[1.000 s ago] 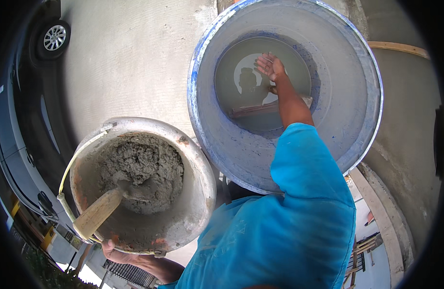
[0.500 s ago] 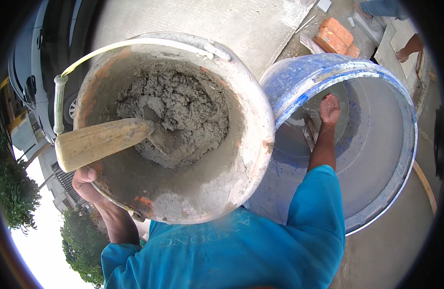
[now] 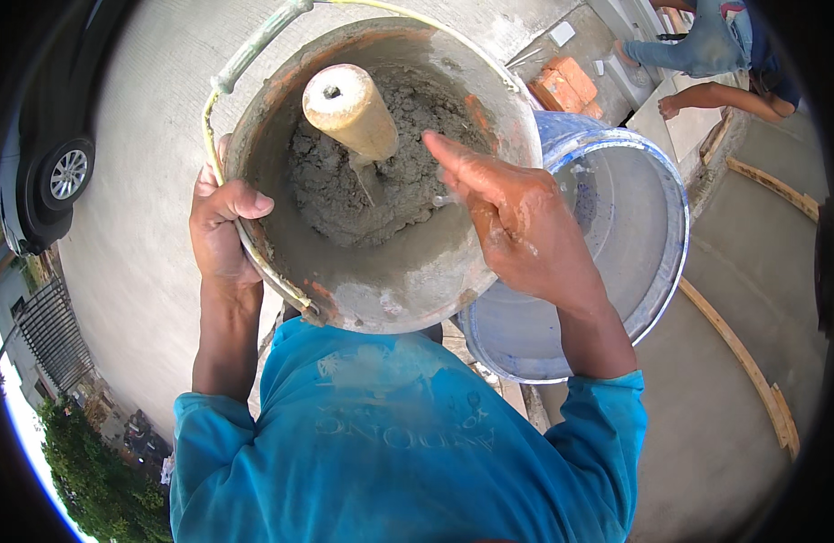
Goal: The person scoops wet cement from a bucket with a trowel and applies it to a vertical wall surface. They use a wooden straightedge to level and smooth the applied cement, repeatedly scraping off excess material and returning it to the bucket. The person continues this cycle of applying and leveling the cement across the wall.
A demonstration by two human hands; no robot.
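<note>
A mortar-smeared bucket [image 3: 399, 312] is tilted in front of me, its wire handle raised over the far rim. My left hand [image 3: 225, 231] grips its left rim, thumb over the edge and fingers outside. Grey wet mortar [image 3: 322, 204] covers the bottom. Stuck in it is a trowel [image 3: 367, 127], wooden handle pointing up toward me and blade mostly buried. Over the bucket's right side, my right hand [image 3: 525, 222] is wet and slightly cupped, its fingers stretched toward the mortar. A small splash of water shows by the fingers. The hand does not touch the trowel.
A blue drum [image 3: 677, 226] with water stands right behind the bucket. Orange bricks [image 3: 562, 86] lie beyond it. Another person's arm [image 3: 734, 97] reaches in at the upper right. Wooden strips [image 3: 738, 348] edge the wet-looking floor at right; a dark car [image 3: 51, 136] is at left.
My right hand has come out of the drum and moved left over the bucket. The bucket has shifted up and tilted differently, so the trowel handle now points toward me.
</note>
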